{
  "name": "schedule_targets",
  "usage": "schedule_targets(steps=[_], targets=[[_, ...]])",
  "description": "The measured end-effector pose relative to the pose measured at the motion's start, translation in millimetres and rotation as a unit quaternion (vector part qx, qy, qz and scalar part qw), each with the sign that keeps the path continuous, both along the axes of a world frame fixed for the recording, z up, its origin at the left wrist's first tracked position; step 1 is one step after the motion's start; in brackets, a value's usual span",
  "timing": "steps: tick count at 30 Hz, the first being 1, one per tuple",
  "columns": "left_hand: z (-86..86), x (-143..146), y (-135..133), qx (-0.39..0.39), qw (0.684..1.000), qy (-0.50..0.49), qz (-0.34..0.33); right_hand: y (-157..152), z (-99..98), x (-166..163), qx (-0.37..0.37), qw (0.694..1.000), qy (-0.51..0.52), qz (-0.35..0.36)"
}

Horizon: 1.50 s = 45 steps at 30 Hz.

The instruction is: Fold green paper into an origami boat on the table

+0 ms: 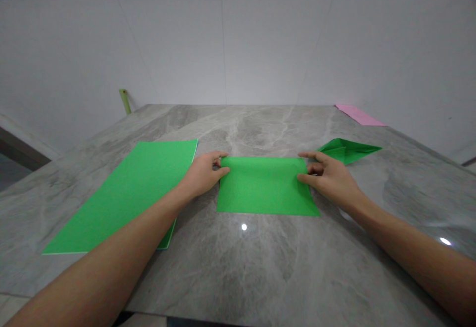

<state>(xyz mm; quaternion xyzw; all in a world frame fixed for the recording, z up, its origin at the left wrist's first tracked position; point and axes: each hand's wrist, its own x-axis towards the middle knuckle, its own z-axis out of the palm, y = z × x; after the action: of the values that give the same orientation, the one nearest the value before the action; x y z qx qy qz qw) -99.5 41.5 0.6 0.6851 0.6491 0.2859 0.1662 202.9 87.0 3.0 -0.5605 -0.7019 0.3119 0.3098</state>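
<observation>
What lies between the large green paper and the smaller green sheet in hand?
The left hand, thumb over the smaller green sheet, and some grey tabletop; the head view shows this.

Me w/ green sheet (266, 190) on grey tbl (282, 272).
My L hand (203, 173) & R hand (332, 177) hold its far corners; lg green paper (137, 188) to L, folded green piece (353, 151) just past R hand, pink sheet (360, 115) far R.

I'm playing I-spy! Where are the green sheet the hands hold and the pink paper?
Held green sheet (266, 188): head view, middle of its face.
Pink paper (360, 115): head view, middle of its face.
</observation>
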Motion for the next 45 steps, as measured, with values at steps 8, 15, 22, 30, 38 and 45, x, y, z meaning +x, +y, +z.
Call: schedule_targets(steps=[8, 15, 22, 30, 38, 45], targets=[[1.5, -0.6, -1.0, 0.001, 1.0, 0.016, -0.004, -0.4, 1.7, -0.9, 0.003, 1.0, 0.003, -0.004], [3.9, 1.6, -1.9, -0.007, 1.0, 0.024, -0.002, 0.5, -0.1, 0.7, -0.001, 1.0, -0.011, -0.006], [4.6, 2.6, -2.5, -0.012, 1.0, 0.026, 0.003, 0.3, 1.0, 0.2, -0.002, 1.0, -0.002, -0.007], [5.7, 3.1, -3.6, -0.015, 0.999, 0.033, 0.003, 0.7, 0.4, 0.8, 0.003, 1.0, -0.003, -0.004], [7.0, 5.1, -5.9, -0.018, 0.999, 0.043, 0.015, -0.1, 2.1, 0.4, -0.005, 1.0, -0.004, -0.007], [8.1, 7.3, -9.7, 0.007, 0.997, 0.072, 0.012, 0.1, 2.0, 0.3, -0.004, 1.0, -0.002, -0.008]])
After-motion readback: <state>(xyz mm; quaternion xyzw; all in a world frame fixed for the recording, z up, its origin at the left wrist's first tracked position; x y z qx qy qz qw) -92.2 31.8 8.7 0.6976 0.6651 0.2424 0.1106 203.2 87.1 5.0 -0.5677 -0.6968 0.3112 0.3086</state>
